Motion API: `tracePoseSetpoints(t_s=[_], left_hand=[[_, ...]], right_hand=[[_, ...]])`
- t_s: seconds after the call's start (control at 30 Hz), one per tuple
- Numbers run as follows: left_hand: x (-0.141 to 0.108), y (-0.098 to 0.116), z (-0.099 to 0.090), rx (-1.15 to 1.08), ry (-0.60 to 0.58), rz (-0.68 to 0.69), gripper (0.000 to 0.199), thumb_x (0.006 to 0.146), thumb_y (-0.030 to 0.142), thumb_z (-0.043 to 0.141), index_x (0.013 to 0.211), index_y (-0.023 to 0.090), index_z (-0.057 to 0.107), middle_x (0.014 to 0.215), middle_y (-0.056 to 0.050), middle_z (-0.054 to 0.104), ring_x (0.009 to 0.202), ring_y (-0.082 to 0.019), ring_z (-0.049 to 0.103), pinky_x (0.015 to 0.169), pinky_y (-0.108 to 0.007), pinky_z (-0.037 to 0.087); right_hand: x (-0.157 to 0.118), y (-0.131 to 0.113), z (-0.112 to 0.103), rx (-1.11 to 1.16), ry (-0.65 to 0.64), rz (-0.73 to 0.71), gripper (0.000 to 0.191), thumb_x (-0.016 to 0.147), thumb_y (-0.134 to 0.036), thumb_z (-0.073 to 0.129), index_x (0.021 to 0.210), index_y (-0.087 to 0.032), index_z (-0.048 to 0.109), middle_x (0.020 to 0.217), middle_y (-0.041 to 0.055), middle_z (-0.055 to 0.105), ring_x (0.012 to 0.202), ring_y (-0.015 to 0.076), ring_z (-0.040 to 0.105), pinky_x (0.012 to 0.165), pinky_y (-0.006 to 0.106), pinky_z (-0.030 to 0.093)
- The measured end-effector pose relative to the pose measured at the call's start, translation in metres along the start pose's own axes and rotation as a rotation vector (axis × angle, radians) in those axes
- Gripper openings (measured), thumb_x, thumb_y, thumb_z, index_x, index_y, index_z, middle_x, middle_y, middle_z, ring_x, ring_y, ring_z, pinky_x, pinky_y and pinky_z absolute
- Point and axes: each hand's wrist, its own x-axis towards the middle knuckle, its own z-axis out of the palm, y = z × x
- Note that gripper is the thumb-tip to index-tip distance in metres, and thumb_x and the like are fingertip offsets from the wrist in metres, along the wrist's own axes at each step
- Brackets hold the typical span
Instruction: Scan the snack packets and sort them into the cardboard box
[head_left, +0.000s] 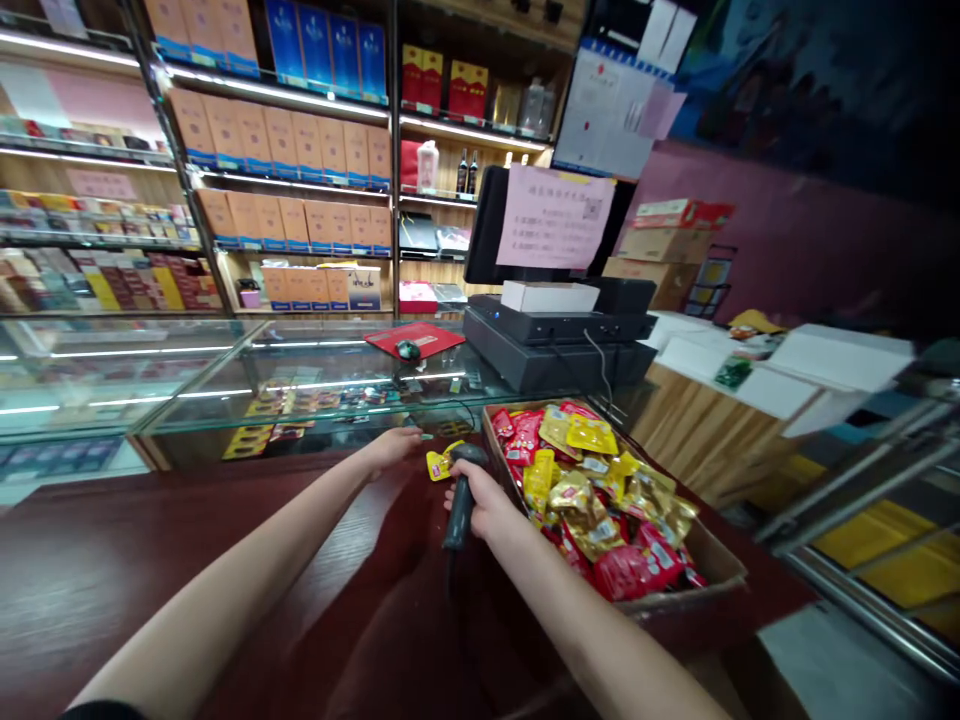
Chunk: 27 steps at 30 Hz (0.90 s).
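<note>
My right hand (484,497) is wrapped round the handle of a dark barcode scanner (460,510), its head pointing away from me over the counter. Under and beside the scanner head lies a small yellow snack packet (438,465), partly covered by it. To the left, my left hand (395,449) reaches over the dark red counter (300,570), fingers stretched toward the right and apart from the packet. Just past its fingertips shows a small pale greenish thing, too small to name. Right of my right hand stands an open cardboard box (720,565) heaped with red, yellow and gold snack packets (592,490).
Behind the counter's glass display case (300,385) stand a monitor with a pink notice (555,220) and a black cash drawer (555,355). A mouse (407,350) rests on a red mat (442,340). Shelves of boxes line the back. A metal rail (870,470) is at right.
</note>
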Motion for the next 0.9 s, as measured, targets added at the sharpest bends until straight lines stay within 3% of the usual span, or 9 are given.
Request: tracePoseSetpoints(t_s=[0.1, 0.2, 0.33, 0.5, 0.6, 0.7, 0.8, 0.9], left_hand=[[0.015, -0.013, 0.011, 0.058, 0.013, 0.105, 0.042, 0.069, 0.018, 0.065, 0.111, 0.015, 0.063, 0.128, -0.012, 0.057, 0.121, -0.026, 0.049, 0.098, -0.033, 0.037], [0.027, -0.025, 0.027, 0.138, 0.001, 0.188, 0.041, 0.068, 0.015, 0.064, 0.109, 0.016, 0.066, 0.126, -0.010, 0.059, 0.122, -0.025, 0.049, 0.102, -0.031, 0.033], [0.027, -0.039, 0.040, 0.246, -0.045, 0.228, 0.022, 0.067, 0.025, 0.068, 0.087, 0.017, 0.072, 0.102, -0.009, 0.071, 0.103, -0.027, 0.061, 0.094, -0.031, 0.039], [-0.001, -0.050, 0.038, 0.307, 0.056, 0.200, 0.040, 0.065, 0.047, 0.070, 0.088, 0.015, 0.066, 0.085, -0.010, 0.071, 0.083, -0.024, 0.065, 0.076, -0.030, 0.047], [-0.020, -0.054, 0.033, 0.125, 0.047, 0.114, 0.042, 0.062, 0.046, 0.074, 0.084, 0.013, 0.061, 0.072, -0.006, 0.067, 0.062, -0.017, 0.063, 0.061, -0.028, 0.049], [-0.032, -0.056, 0.026, -0.173, -0.046, 0.078, 0.036, 0.062, 0.036, 0.078, 0.081, 0.013, 0.058, 0.077, -0.006, 0.067, 0.064, -0.015, 0.064, 0.063, -0.028, 0.053], [-0.036, -0.057, 0.018, -0.376, -0.130, 0.041, 0.035, 0.062, 0.027, 0.080, 0.084, 0.013, 0.057, 0.087, -0.008, 0.067, 0.075, -0.018, 0.067, 0.071, -0.033, 0.056], [-0.036, -0.055, 0.011, -0.486, -0.140, 0.016, 0.035, 0.064, 0.020, 0.079, 0.092, 0.013, 0.058, 0.095, -0.012, 0.068, 0.081, -0.022, 0.068, 0.075, -0.036, 0.057]], right_hand=[[0.010, 0.012, 0.002, 0.063, 0.062, -0.044, 0.006, 0.069, -0.021, 0.058, 0.067, -0.017, 0.055, 0.052, -0.0023, 0.050, 0.046, 0.0107, 0.049, 0.052, 0.025, 0.046], [0.016, 0.017, 0.004, 0.131, 0.062, -0.076, 0.006, 0.069, -0.021, 0.057, 0.065, -0.018, 0.054, 0.053, -0.0020, 0.051, 0.050, 0.0113, 0.052, 0.057, 0.025, 0.047], [0.018, 0.017, 0.003, 0.209, 0.017, -0.095, 0.003, 0.068, -0.016, 0.053, 0.066, -0.017, 0.055, 0.055, -0.0011, 0.054, 0.055, 0.0125, 0.056, 0.061, 0.025, 0.049], [0.006, 0.028, -0.003, 0.248, -0.036, -0.138, 0.003, 0.065, -0.014, 0.055, 0.066, -0.017, 0.055, 0.063, 0.0002, 0.061, 0.066, 0.0128, 0.062, 0.068, 0.024, 0.052], [-0.007, 0.039, -0.006, 0.294, -0.170, -0.203, 0.008, 0.062, -0.010, 0.055, 0.068, -0.016, 0.057, 0.080, 0.0038, 0.068, 0.085, 0.0151, 0.065, 0.077, 0.025, 0.052], [-0.018, 0.043, -0.007, 0.306, -0.237, -0.266, 0.014, 0.060, -0.010, 0.057, 0.073, -0.015, 0.059, 0.093, 0.0070, 0.069, 0.099, 0.0189, 0.063, 0.082, 0.028, 0.053], [-0.026, 0.041, -0.008, 0.266, -0.220, -0.300, 0.016, 0.060, -0.013, 0.060, 0.076, -0.016, 0.059, 0.096, 0.0070, 0.069, 0.097, 0.0196, 0.064, 0.076, 0.028, 0.054], [-0.038, 0.036, -0.009, 0.205, -0.205, -0.325, 0.019, 0.060, -0.019, 0.065, 0.077, -0.016, 0.059, 0.093, 0.0061, 0.068, 0.081, 0.0179, 0.067, 0.064, 0.026, 0.055]])
